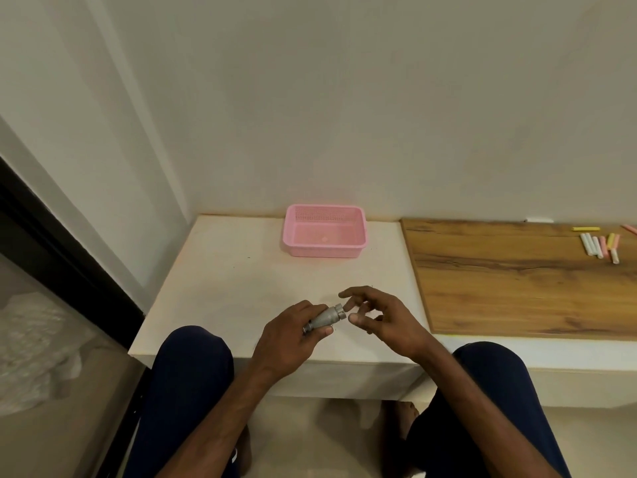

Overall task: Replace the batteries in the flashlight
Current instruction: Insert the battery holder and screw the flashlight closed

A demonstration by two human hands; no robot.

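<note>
Gripping the smooth grey metal flashlight (324, 318) near the tabletop's (224, 288) front edge, the left hand (293, 334) closes around its barrel; the right hand (375, 317), loosely open and empty, touches its ridged head.

Flashlight (325, 318) markings: none legible; grey body too small and blurred to read.
Pink basket (324, 231) labels: none visible.
Chalk sticks (600, 245) print: none readable.
Wooden board (524, 277) text: none.
White table (241, 281) signs: none.
</note>
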